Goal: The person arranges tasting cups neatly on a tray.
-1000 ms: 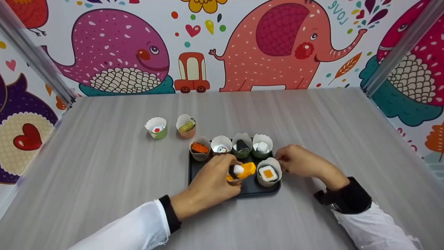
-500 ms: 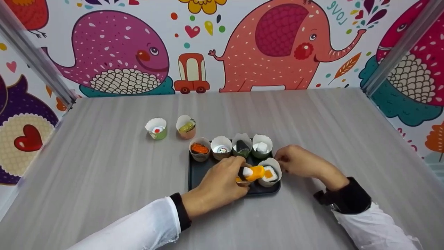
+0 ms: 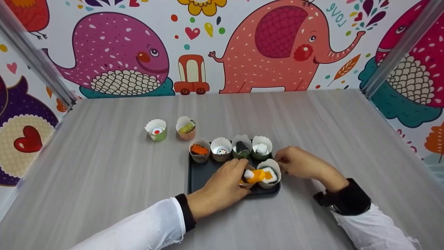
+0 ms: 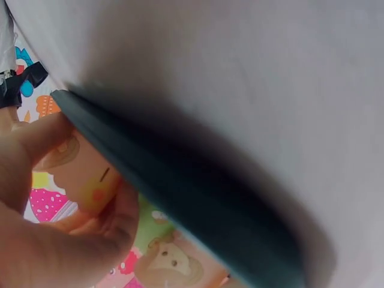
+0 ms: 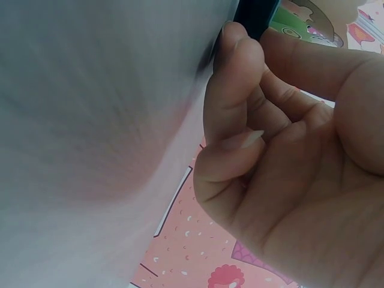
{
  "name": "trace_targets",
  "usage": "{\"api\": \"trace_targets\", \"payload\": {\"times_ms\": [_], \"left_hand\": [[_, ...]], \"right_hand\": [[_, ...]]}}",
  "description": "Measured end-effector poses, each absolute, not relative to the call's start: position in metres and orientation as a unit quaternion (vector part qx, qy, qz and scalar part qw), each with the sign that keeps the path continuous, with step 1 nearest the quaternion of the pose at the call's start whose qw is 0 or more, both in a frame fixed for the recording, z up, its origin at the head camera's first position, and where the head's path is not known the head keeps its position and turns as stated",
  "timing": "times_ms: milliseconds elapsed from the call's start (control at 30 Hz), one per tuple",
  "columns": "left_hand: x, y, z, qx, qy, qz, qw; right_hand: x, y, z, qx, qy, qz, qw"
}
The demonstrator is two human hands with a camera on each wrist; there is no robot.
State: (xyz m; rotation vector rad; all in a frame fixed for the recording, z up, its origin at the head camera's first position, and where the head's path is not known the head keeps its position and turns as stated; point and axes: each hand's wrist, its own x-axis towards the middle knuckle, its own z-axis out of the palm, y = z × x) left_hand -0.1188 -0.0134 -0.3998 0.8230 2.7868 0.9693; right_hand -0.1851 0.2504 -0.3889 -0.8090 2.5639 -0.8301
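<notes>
My left hand (image 3: 222,182) grips a paper cup (image 3: 247,185) over the front middle of the black tray (image 3: 203,173). Toy sushi with a yellow topping (image 3: 257,176) pokes out of that cup, overlapping the neighbouring cup with a square sushi roll (image 3: 269,175). In the left wrist view, thumb and fingers curl round the printed cup (image 4: 90,177) beside the tray wall. My right hand (image 3: 300,163) is at the tray's right edge; the right wrist view shows its thumb and fingertips pinching the dark tray (image 5: 254,15). The palm hides part of the cup.
Along the tray's back row stand several cups, holding orange-topped sushi (image 3: 199,149), a white roll (image 3: 222,150), a dark piece (image 3: 242,147) and a white piece (image 3: 262,149). Off the tray, further back left, are a green cup (image 3: 159,135) and a peach cup (image 3: 187,134).
My left hand has moved right with its cup, bringing it up beside the square-roll cup. My right hand has stayed at the tray's edge.
</notes>
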Motion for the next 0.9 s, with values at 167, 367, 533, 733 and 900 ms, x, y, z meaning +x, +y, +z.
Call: {"api": "trace_targets", "payload": {"times_ms": [167,367,533,733,900], "left_hand": [[-0.119,-0.013,-0.399,0.264,0.916,0.297,0.045],[-0.118,-0.015,-0.397,0.273,0.924,0.266,0.037],[-0.116,-0.021,-0.395,0.275,0.926,0.258,0.021],[-0.110,-0.034,-0.391,0.312,0.914,0.256,-0.050],[-0.109,-0.051,-0.385,0.314,0.906,0.263,-0.105]], "right_hand": [[-0.185,0.250,-0.389,-0.282,0.898,-0.294,0.164],[-0.186,0.250,-0.389,-0.280,0.900,-0.291,0.165],[-0.185,0.250,-0.388,-0.273,0.900,-0.294,0.170],[-0.185,0.250,-0.389,-0.263,0.901,-0.298,0.174],[-0.185,0.251,-0.389,-0.263,0.900,-0.301,0.176]]}}
